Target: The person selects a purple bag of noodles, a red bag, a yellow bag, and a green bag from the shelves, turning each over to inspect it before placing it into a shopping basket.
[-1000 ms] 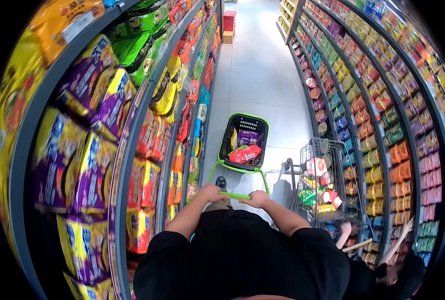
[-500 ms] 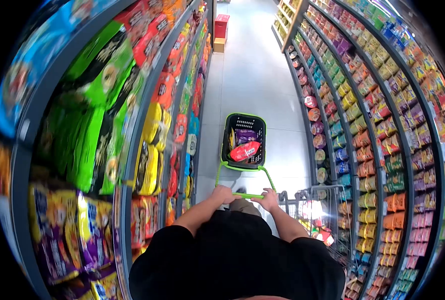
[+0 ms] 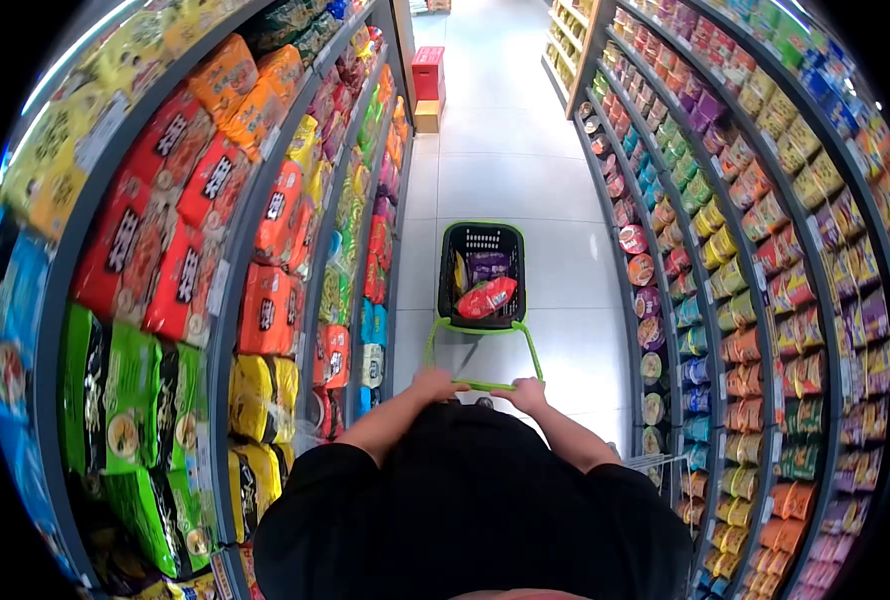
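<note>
The basket [image 3: 482,238], black with a green rim, sat on the pale tiled floor [image 3: 565,275] of the aisle, ahead of the person's black-clad body. The left hand [image 3: 435,386] was closed on the left part of the basket's green handle [image 3: 485,386], and the right hand [image 3: 525,396] was curled around its right part, a short stretch of bar showing between them. Inside the basket, a red packet [image 3: 488,298] lay tilted at the near end, a purple packet [image 3: 489,264] lay beyond it, and a yellow packet [image 3: 460,270] stood against the left wall. Left of the basket, a shelf unit [image 3: 235,235] held bagged goods in red, green, yellow and orange; right of it, another rack [image 3: 815,235] carried rows of small tubs and packs. Well beyond the basket, slightly left, a red box [image 3: 428,75] stood by a brown box [image 3: 427,117]. Behind the basket to the right, part of a wire cart [image 3: 665,462] showed.
</note>
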Tool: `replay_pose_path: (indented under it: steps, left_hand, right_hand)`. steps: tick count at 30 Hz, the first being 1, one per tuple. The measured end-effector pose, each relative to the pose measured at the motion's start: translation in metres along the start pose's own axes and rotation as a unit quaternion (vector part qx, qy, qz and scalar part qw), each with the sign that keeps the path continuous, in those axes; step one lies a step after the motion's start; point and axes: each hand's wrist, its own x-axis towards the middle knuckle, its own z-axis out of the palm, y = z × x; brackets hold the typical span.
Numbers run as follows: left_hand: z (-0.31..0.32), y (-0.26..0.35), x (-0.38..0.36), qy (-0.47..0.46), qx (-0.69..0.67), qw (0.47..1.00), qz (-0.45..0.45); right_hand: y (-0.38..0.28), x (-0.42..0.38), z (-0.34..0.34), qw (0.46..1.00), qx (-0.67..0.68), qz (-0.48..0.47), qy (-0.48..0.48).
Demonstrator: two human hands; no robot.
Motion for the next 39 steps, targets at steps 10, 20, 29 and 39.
replay_pose_path:
  steps: [10, 20, 29, 39]
  left_hand:
    - [-0.125, -0.033, 0.188, 0.025, 0.042, 0.997, 0.059]
    - [-0.346, -0.083, 0.338, 0.112, -0.002, 0.988, 0.104]
    - [-0.473, -0.091, 0.499, 0.114, -0.044, 0.981, 0.153]
    - [-0.667, -0.116, 0.675, 0.184, -0.070, 0.969, 0.147]
  right_hand:
    - [-0.004, 0.197, -0.112, 0.994, -0.013, 0.025, -0.108]
    - [-0.058, 0.432, -0.255, 0.998, -0.022, 0.027, -0.056]
    - [-0.043, 0.615, -0.353, 0.994, -0.028, 0.029, -0.100]
    - [-0.060, 0.855, -0.464, 0.997, -0.006, 0.015, -0.071]
